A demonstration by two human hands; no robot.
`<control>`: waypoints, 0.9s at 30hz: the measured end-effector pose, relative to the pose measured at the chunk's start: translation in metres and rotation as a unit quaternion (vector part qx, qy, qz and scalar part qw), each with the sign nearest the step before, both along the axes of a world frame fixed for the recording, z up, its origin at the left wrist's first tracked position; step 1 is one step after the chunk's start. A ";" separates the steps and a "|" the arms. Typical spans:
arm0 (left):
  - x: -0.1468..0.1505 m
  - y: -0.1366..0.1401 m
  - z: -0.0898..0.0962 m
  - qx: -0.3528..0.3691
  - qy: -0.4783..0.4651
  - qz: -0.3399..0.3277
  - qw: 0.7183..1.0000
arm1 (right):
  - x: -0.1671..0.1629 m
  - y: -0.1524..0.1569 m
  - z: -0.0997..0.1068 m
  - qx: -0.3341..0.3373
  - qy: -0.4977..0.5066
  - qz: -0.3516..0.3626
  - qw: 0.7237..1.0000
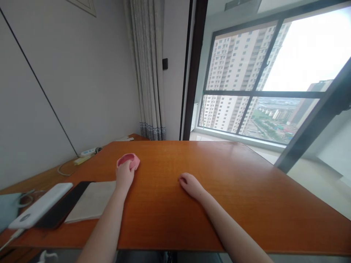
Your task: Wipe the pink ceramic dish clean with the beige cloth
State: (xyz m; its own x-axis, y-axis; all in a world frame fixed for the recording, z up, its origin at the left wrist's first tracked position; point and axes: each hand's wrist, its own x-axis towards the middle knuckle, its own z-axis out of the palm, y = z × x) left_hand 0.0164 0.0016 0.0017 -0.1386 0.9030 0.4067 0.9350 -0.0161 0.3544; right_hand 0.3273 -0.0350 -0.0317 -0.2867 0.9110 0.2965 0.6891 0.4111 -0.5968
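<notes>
My left hand grips the near rim of a small pink bowl-like container with angular sides. The thumb is on its outer side, and the other fingers reach over the rim, partly hidden inside. The container appears tilted on the left part of the wooden table; whether its base touches the tabletop I cannot tell. Right of it, my right hand rests on the wood with its fingers curled in and nothing visible in them.
Left of my left forearm lie a beige cloth-like sheet, a flat black item and a white power bank with a cable. A power strip sits by the wall. Behind the table hang curtains beside a window.
</notes>
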 end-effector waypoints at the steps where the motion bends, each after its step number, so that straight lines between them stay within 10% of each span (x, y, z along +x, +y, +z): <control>1: 0.009 0.000 0.000 0.024 -0.009 -0.034 0.999 | 0.001 0.001 -0.001 0.006 0.014 -0.013 1.000; 13: 0.123 -0.049 -0.003 -0.002 -0.106 -0.392 0.914 | 0.011 0.013 -0.005 0.062 0.282 -0.136 0.948; 27: 0.127 -0.058 -0.004 -0.024 -0.059 -0.443 0.894 | 0.003 0.011 -0.010 -0.030 0.299 -0.023 0.954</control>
